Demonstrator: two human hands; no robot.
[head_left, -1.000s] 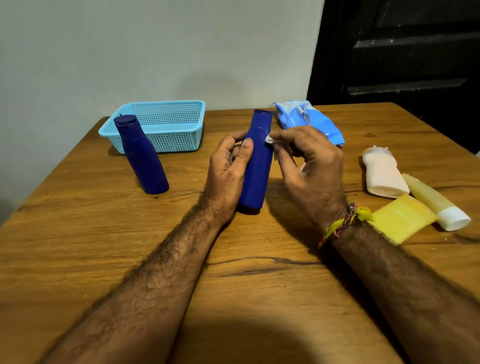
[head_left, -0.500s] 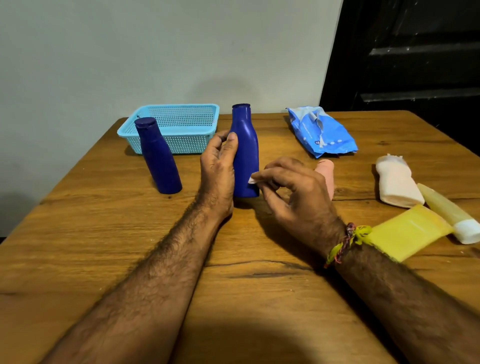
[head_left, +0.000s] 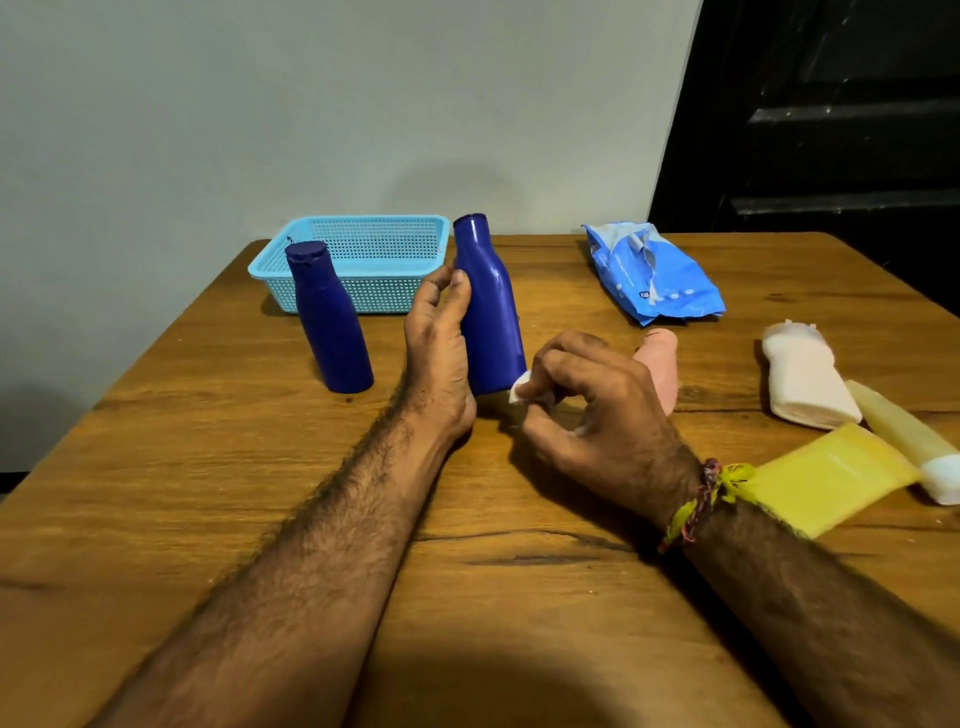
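Wooden table (head_left: 156, 467), mid-surface: left hand (head_left: 439, 353) grips the upright blue bottle (head_left: 491, 312). Right hand (head_left: 597, 405) pinches a white wipe (head_left: 522, 389) at its base. Brace firmly; wipe upward, rotating.

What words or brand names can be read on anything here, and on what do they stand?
Blue packet: white print and a small mark, too blurred to read.
Middle blue bottle and left blue bottle: no label in view.
Nothing else shows writing.
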